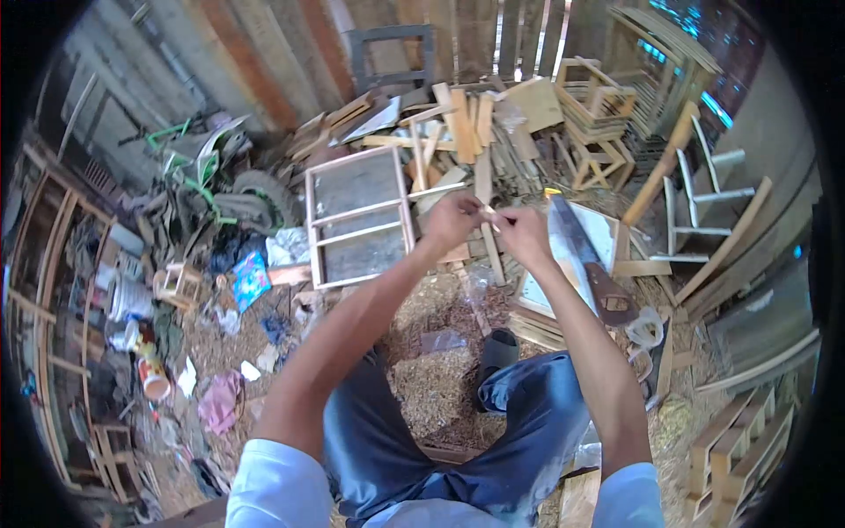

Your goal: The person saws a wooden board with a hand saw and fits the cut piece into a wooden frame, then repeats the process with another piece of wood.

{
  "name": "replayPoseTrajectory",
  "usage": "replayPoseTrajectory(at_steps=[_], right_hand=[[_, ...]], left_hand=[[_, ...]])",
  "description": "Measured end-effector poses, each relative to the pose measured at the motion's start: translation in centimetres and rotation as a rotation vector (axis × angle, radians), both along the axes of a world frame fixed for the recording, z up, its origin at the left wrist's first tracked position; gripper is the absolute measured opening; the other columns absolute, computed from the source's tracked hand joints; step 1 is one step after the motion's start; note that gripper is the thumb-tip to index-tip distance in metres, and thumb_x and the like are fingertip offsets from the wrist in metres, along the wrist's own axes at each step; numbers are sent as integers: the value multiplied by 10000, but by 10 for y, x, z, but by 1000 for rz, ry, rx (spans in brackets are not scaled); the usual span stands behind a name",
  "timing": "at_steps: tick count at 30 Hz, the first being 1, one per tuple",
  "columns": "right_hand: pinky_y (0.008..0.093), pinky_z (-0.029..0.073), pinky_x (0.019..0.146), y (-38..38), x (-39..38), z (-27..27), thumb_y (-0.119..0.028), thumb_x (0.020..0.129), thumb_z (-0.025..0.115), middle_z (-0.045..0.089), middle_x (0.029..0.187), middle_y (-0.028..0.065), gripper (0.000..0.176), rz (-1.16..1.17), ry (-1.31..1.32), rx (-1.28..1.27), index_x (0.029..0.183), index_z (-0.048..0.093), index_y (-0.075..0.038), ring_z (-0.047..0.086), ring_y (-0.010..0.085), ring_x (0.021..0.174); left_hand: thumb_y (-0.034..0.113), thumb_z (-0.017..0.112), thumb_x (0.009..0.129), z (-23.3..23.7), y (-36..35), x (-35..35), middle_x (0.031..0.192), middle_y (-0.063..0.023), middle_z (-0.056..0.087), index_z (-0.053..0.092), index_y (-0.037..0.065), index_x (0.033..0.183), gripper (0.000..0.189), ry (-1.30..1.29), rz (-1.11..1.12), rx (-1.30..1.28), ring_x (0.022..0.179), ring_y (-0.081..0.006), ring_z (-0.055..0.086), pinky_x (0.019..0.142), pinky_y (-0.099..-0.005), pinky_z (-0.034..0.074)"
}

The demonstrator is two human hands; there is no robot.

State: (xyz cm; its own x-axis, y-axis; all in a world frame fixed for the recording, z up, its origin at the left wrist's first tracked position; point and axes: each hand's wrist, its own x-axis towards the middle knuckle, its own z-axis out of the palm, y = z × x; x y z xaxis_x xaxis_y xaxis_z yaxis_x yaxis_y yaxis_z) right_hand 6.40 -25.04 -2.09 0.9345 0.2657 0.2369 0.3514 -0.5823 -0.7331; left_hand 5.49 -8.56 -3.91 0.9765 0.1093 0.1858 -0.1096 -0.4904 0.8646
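Both my hands are raised in front of me, close together. My left hand (pixel 451 220) has its fingers closed in a pinch. Opposite it, my right hand (pixel 523 234) is pinching too. Between the fingertips is a small pale piece (pixel 488 212), too small to name. To the left of my hands a wooden frame with crossbars (pixel 312 220) lies over a dark panel. A handsaw (pixel 576 236) with a brown handle rests on a white board (pixel 563 233) beside my right forearm.
Scrap wood (pixel 462 123) is heaped against the plank wall. Small wooden frames (pixel 598 110) are stacked back right. A green motorbike (pixel 207 163) stands back left. Sawdust (pixel 427 383) covers the floor around a dark slipper (pixel 500 350), with a pink cloth (pixel 220 402) at left.
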Motion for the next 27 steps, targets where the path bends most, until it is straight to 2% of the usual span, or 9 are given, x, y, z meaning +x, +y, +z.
replayPoseTrajectory(at_steps=[2,6,8,9,14,17,19,23,27], right_hand=[[364,496,610,56,2,9,-223,818,668,669,700,147,178,51,122,157,871,722,-62,667,272,672],[308,500,599,167,1,12,-190,831,653,685,695,96,187,247,427,226,930,719,-45,670,170,666],[270,502,605,222,7,-14,-142,833,640,685,739,73,206,371,524,386,993,706,-29,652,116,676],[262,508,619,246,8,-20,-116,826,643,697,815,81,222,392,568,345,1018,694,-15,650,126,678],[258,506,625,347,3,-141,-98,810,644,703,834,85,232,501,627,351,1022,692,-18,650,139,697],[281,515,688,376,-23,-200,-8,839,560,699,894,58,285,478,663,238,1097,670,-51,639,142,764],[280,512,695,388,-35,-235,33,842,509,696,950,83,317,445,619,101,1085,681,-75,636,159,786],[276,516,665,413,-47,-315,16,856,530,690,940,97,277,479,665,219,1107,645,-1,630,145,765],[281,531,658,438,-37,-360,-17,871,556,686,893,100,235,347,677,211,1087,632,35,642,137,744]], left_hand=[[34,702,784,39,45,-18,847,-144,670,600,-73,1016,275,280,51,-366,765,-171,662,657,-280,543],[11,666,813,23,149,-39,874,-161,665,587,-120,1030,266,158,280,-343,797,-205,668,704,-276,560],[31,652,837,4,196,-48,927,-159,662,602,-113,1035,250,138,349,-590,838,-196,660,745,-271,554],[83,658,855,0,215,-56,969,-148,655,612,-103,1043,269,157,337,-666,882,-181,646,785,-264,545],[196,695,848,-110,310,-84,982,-128,651,615,-91,1079,377,142,266,-807,886,-168,636,794,-263,530],[177,689,846,-180,340,-98,973,-129,662,620,-97,1078,365,243,349,-761,891,-162,635,780,-255,517],[136,674,837,-222,354,-111,948,-130,677,625,-88,1092,343,381,383,-300,877,-150,637,763,-248,507],[101,648,833,-284,370,-123,916,-129,689,650,-66,1064,285,372,544,-356,797,-145,645,722,-255,513],[142,696,777,-316,389,-119,786,-148,698,674,-62,963,277,246,920,-78,711,-144,666,637,-275,507]])
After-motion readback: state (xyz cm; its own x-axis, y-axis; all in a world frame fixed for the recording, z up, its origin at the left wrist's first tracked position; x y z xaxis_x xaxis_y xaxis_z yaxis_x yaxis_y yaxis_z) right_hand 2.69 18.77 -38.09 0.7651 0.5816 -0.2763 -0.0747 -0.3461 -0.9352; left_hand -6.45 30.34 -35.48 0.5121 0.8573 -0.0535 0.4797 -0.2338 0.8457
